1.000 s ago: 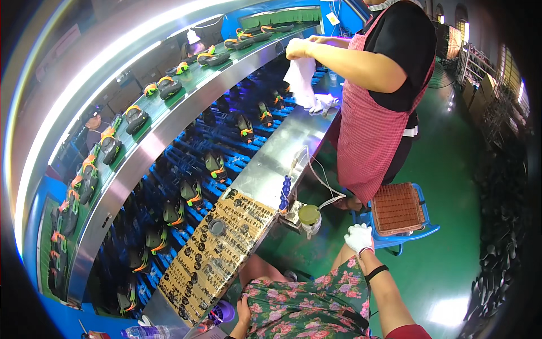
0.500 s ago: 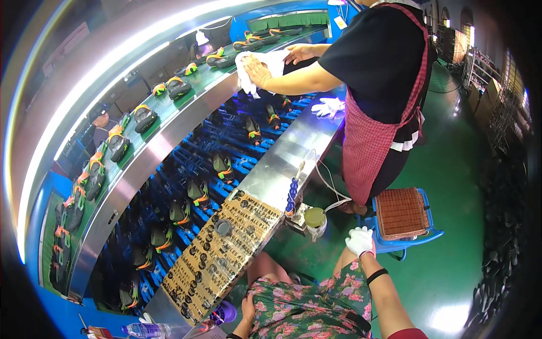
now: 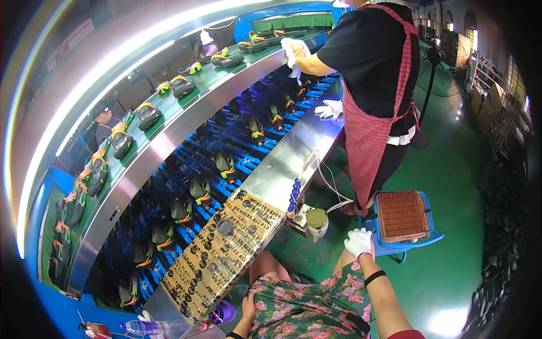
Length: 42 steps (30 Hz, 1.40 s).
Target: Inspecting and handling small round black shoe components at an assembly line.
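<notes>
The right hand bends its gloved fingers over the knee, their spread unclear, while the left hand's bare fingers touch the dress covering the thighs; whether they pinch it, I cannot tell. Both hands seem parked for rest beside the tabletop, where cardboard probably shields the surface.

Floor: green, glossy, bright reflection at lower right.
Strip light: long, white, lit, across upper left.
Wall: grey, at upper right.
Windows: bright, set in the wall.
Rack: pale metal, upper right.
Stool: blue frame, brown woven top.
</notes>
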Available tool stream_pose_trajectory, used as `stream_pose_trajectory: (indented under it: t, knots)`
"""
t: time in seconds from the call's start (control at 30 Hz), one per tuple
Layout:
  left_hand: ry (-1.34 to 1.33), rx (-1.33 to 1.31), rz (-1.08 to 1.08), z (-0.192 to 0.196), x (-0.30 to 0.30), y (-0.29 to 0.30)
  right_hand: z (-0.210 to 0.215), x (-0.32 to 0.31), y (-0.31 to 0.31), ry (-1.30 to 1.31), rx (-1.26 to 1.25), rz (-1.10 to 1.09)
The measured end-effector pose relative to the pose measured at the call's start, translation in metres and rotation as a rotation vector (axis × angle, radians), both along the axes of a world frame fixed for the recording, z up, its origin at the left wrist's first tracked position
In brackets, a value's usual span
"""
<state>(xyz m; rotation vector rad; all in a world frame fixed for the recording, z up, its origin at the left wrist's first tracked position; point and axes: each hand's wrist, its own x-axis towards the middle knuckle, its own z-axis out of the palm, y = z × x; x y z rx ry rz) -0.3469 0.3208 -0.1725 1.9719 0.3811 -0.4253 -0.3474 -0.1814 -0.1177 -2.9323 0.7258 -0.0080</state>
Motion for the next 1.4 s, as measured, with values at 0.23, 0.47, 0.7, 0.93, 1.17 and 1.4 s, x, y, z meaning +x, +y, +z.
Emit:
stream_pose_trajectory:
  t: [0.23,0.47,0.7,0.93,1.17,1.4]
  knots:
    - [-0.035,-0.071,0.096,0.005,-0.013,0.007,0.002,-0.016,-0.016,0.006,0.052,-0.060]
    - [0.021,-0.021,0.108,-0.006,-0.017,0.010,0.008,-0.015,-0.010,0.009,0.029,-0.026]
    - [0.003,0.042,0.095,0.013,-0.015,0.002,0.010,-0.008,-0.003,-0.006,0.031,-0.005]
    - [-0.005,0.061,0.142,0.019,-0.020,0.003,0.009,-0.010,-0.007,0.035,0.040,0.001]
    - [0.073,0.056,0.053,0.036,-0.020,0.011,0.009,-0.010,-0.006,0.019,0.050,0.012]
    - [0.017,0.027,0.034,0.029,-0.015,0.043,0.017,-0.006,0.000,0.048,0.033,0.031]
